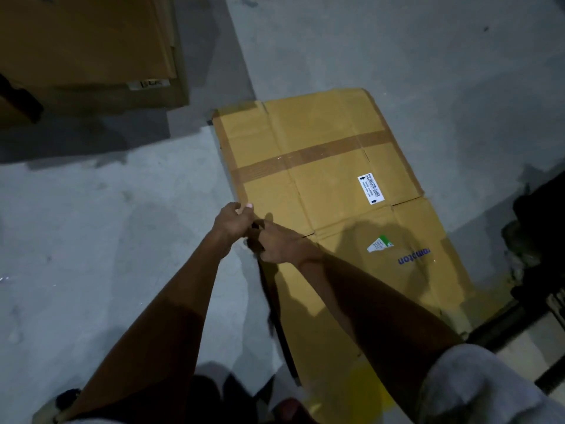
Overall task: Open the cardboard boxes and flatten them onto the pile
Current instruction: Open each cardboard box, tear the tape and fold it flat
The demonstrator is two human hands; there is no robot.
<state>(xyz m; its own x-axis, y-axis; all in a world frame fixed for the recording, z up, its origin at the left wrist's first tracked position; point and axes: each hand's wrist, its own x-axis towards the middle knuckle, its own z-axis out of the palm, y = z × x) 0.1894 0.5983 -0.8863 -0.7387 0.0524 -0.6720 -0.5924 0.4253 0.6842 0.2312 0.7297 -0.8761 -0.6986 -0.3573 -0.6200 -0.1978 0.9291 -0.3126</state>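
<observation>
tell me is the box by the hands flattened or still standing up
Flattened. The cardboard box lies spread flat on the floor, panels and taped seam facing up, with both hands at its left edge.

Flattened box (pixel 330 185) reads "ramaton" (blue, inverted)

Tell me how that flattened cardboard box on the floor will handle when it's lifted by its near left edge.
The flattened cardboard box will probably sag and fold along its visible creases rather than stay stiff. It looks thin for its wide spread, so likely light but awkward. Both hands grip at one edge, so the far end may drag.
</observation>
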